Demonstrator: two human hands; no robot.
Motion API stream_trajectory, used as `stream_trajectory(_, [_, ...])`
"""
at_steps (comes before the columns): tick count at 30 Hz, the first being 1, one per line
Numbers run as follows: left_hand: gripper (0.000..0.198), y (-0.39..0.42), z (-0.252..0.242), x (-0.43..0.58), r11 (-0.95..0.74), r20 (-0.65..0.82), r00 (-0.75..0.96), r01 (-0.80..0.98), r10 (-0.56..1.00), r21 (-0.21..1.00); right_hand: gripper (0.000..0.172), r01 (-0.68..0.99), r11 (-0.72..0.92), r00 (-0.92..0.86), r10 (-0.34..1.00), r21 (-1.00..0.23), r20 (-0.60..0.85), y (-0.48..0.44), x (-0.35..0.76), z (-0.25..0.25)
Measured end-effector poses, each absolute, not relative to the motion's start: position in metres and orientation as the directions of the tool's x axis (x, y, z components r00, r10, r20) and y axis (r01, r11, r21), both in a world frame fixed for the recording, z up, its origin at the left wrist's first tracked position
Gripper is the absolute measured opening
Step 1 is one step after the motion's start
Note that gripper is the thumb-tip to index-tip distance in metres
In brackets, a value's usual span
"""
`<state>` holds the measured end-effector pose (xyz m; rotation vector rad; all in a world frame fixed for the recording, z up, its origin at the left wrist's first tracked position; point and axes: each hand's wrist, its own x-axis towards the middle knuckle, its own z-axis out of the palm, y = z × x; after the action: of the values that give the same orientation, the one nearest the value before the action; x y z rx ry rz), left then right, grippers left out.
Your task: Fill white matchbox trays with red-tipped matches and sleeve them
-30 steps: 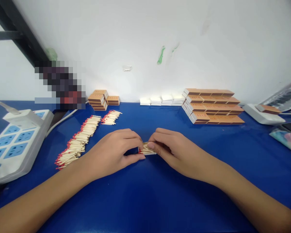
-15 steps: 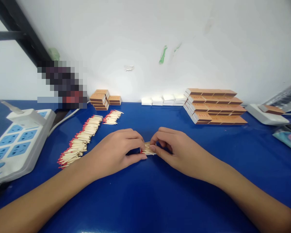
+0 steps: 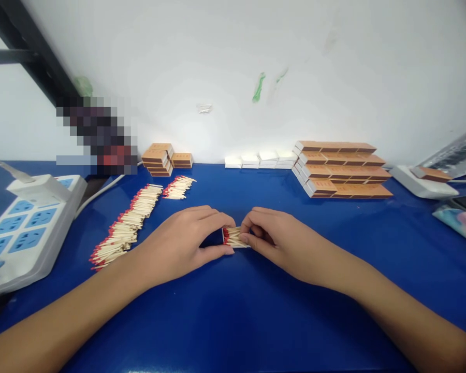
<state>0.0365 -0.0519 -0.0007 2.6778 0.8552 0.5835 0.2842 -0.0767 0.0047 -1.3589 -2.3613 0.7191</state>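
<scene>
A small white matchbox tray (image 3: 222, 236) lies on the blue table between my hands, filled with red-tipped matches (image 3: 233, 236). Their heads point left. My left hand (image 3: 196, 233) grips the tray's left part, thumb at the near side and fingers at the far side. At the right end, my right hand (image 3: 274, 235) has its thumb and fingers pinched over the match sticks, hiding that end of the tray. Left of my left hand, a long row of loose matches (image 3: 128, 225) is spread on the table, with a smaller heap of matches (image 3: 179, 187) beyond it.
Brown matchboxes (image 3: 345, 171) are stacked in steps at the back right, beside several white trays (image 3: 260, 159) along the wall. A smaller matchbox stack (image 3: 157, 158) stands back left. A white power strip (image 3: 34, 228) lies far left, and another white block (image 3: 423, 182) far right.
My left fingers have shifted slightly back from the match heads, so more of the tray's left end shows. My right hand keeps its pinch at the right end.
</scene>
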Motion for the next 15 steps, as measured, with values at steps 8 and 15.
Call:
stream_trajectory(8, [0.018,-0.0521,0.0002,0.0365,-0.791,0.272,0.763,0.468,0.587,0.394,0.017,0.694,0.453,-0.510,0.858,-0.560,0.062,-0.0771,0.2848,0.0046])
stream_trajectory(15, [0.022,-0.0523,0.0010,0.0365,-0.785,0.266,0.757,0.484,0.597,0.387,0.015,0.661,0.491,-0.536,0.838,-0.567,0.101,-0.0766,0.2826,0.0047])
